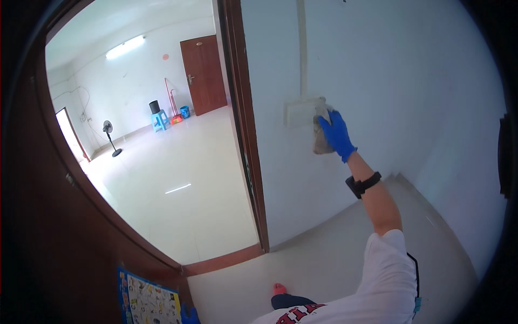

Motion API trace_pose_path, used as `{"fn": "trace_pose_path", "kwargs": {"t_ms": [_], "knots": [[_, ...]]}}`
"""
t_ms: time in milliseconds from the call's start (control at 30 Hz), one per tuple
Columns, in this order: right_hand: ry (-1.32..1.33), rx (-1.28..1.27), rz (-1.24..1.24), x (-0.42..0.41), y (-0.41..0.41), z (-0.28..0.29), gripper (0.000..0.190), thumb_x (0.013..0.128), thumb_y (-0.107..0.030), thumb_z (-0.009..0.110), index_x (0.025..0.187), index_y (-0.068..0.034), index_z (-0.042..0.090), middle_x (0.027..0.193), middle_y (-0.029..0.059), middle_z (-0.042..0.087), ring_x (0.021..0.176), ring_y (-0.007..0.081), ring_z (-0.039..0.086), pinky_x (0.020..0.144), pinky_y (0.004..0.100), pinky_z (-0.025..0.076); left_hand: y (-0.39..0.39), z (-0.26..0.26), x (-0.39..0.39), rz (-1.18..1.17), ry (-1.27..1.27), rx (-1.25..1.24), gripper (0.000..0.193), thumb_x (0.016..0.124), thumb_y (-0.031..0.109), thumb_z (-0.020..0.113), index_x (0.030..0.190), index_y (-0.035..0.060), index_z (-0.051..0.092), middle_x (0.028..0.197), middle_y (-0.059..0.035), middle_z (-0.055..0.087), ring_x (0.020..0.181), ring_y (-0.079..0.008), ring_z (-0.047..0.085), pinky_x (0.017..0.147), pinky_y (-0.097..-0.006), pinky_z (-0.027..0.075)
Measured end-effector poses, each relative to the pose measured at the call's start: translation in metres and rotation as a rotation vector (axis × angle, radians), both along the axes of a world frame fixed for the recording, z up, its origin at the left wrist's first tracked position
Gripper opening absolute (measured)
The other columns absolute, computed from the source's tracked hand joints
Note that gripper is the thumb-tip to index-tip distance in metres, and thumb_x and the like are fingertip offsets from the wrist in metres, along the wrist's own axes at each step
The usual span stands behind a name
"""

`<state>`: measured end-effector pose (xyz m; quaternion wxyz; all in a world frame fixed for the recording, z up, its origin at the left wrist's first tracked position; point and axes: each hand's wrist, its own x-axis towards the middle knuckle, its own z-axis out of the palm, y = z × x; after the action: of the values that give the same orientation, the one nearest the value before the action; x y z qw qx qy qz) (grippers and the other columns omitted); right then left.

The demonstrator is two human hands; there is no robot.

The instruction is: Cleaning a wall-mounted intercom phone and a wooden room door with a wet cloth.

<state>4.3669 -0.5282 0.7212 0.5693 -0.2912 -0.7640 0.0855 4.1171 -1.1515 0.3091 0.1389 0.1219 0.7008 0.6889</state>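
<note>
My right hand [336,133], in a blue disposable glove, is stretched out to the wall and presses a damp-looking grey-beige cloth [322,141] against the right end of a white switch or socket box [299,114]. A vertical cable trunking [302,48] runs up the wall from that box. The cloth hides the box's right edge. Low at the left, my left hand [189,314], also gloved in blue, is partly cut off by the picture's edge. It is beside an illustrated chart [151,297] on the brown door; its grip cannot be made out.
A brown door frame [243,121] stands left of the box, with a raised sill [222,259] below. Through the doorway are a standing fan [107,127], a blue stool [160,120] with a black bin [154,107], a blue bucket [185,111], a red dustpan [176,119] and a closed brown door [204,75].
</note>
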Motion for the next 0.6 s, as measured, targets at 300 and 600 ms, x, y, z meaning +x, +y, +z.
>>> {"fn": "trace_pose_path", "kwargs": {"t_ms": [300, 600], "knots": [[-0.633, 0.080, -0.284, -0.046, 0.073, 0.055, 0.029, 0.083, -0.034, 0.049, 0.104, -0.016, 0.060, 0.099, 0.0150, 0.054, 0.089, 0.0301, 0.055, 0.076, 0.0380, 0.046, 0.178, 0.065, -0.024, -0.435, 0.502, -0.646, 0.045, 0.085, 0.031, 0.053, 0.120, 0.0029, 0.046, 0.114, -0.0224, 0.052, 0.105, -0.0348, 0.050, 0.088, -0.0388, 0.041], [-0.614, 0.278, -0.131, -0.086, 0.091, 0.049, 0.023, 0.078, -0.029, 0.056, 0.083, -0.007, 0.063, 0.079, 0.0121, 0.056, 0.071, 0.0292, 0.057, 0.060, 0.0365, 0.047, 0.320, 0.061, -0.091, -0.761, 0.510, -0.814, 0.054, 0.077, 0.037, 0.059, 0.115, 0.0003, 0.050, 0.107, -0.0249, 0.055, 0.101, -0.0360, 0.053, 0.084, -0.0412, 0.043]]}}
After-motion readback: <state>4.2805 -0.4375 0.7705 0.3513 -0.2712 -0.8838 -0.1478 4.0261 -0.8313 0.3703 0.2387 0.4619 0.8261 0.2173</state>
